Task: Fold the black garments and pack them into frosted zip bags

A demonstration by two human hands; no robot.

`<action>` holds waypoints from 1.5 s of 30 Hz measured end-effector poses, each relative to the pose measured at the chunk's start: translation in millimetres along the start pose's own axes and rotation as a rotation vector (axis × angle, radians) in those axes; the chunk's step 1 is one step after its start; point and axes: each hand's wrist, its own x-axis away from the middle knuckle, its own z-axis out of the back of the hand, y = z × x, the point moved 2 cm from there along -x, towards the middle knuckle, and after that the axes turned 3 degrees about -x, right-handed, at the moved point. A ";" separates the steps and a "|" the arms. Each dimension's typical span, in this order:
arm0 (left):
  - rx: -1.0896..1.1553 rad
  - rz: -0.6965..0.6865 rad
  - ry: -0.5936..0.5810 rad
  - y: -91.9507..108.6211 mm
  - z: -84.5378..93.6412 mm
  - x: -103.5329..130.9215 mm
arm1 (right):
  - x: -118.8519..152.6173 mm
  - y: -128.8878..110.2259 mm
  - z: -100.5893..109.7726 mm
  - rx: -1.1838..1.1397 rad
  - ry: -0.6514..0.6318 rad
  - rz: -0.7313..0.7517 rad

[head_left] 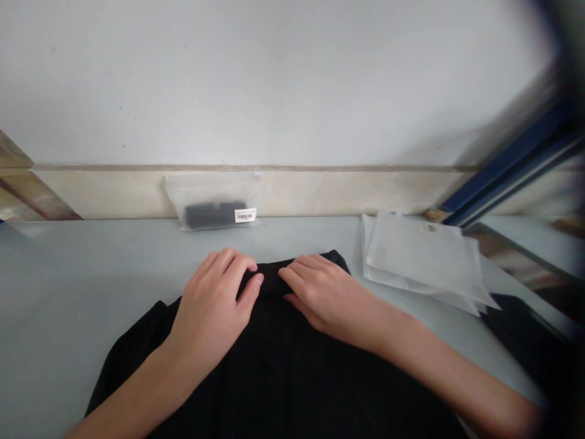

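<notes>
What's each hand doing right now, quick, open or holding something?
Left hand: curled at the far edge of the black cloth; whether gripping cannot be told.
Right hand: curled at that edge too; grip likewise unclear.

1. The left hand arched, fingers curled, thumb tip near the forefinger.
2. The right hand faced it, apart, fingers bent.
3. Bare forearms slanted inward toward the far edge of the bench.

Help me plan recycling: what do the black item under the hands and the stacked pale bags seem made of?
Black item: probably matte fabric, fibre unclear; it drapes softly. Stacked pale bags: likely frosted plastic; they look thin, cloudy, slightly see-through.
</notes>
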 end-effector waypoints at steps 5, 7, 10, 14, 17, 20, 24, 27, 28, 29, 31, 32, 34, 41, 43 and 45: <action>0.900 0.543 -0.317 7.6 -21.2 35.8 | -8.8 13.6 10.3 -0.206 0.034 -0.119; 1.242 0.646 -0.263 10.8 -27.1 36.0 | -7.2 9.3 15.4 -0.314 0.058 -0.168; 1.567 0.637 -0.189 17.4 -24.1 26.7 | 0.0 -6.9 16.1 -0.836 0.076 -0.294; 1.686 0.740 -0.296 22.7 -15.7 24.3 | 8.6 -30.8 3.6 -1.701 0.106 -0.361; 1.583 0.830 -0.263 19.0 -14.9 28.4 | 14.2 -32.5 4.6 -1.590 0.037 -0.319; 1.471 0.857 -0.195 14.4 -16.3 30.4 | 29.3 -7.5 24.1 -0.848 0.039 -0.304; 1.442 0.959 -0.222 11.6 -15.9 30.9 | 63.8 63.2 49.8 -0.051 0.238 -0.533; 1.484 1.024 -0.247 11.6 -13.6 31.3 | 77.7 115.5 40.8 0.146 0.052 -0.625; 1.486 1.036 -0.244 11.6 -12.8 31.4 | 78.4 129.0 35.1 0.152 0.020 -0.648; 1.478 1.044 -0.232 11.4 -12.1 31.5 | 77.5 140.4 28.8 0.144 0.000 -0.676; 1.444 1.063 -0.195 10.8 -11.0 31.7 | 72.8 157.5 17.2 0.143 -0.008 -0.766; 1.430 1.071 -0.172 10.2 -10.6 31.7 | 70.0 163.9 12.0 0.141 -0.016 -0.821; 1.433 1.082 -0.160 8.8 -10.2 31.7 | 65.6 173.8 3.1 0.119 -0.040 -0.925; 1.558 0.977 -0.421 4.7 -10.3 31.1 | 67.2 188.5 -11.2 -0.112 -0.062 -1.074; 1.575 1.030 -0.376 3.3 -9.9 31.1 | 69.9 186.3 -9.1 -0.191 -0.039 -1.079; 1.592 1.120 -0.302 2.9 -9.3 31.5 | 72.4 180.1 -1.5 -0.246 0.010 -1.074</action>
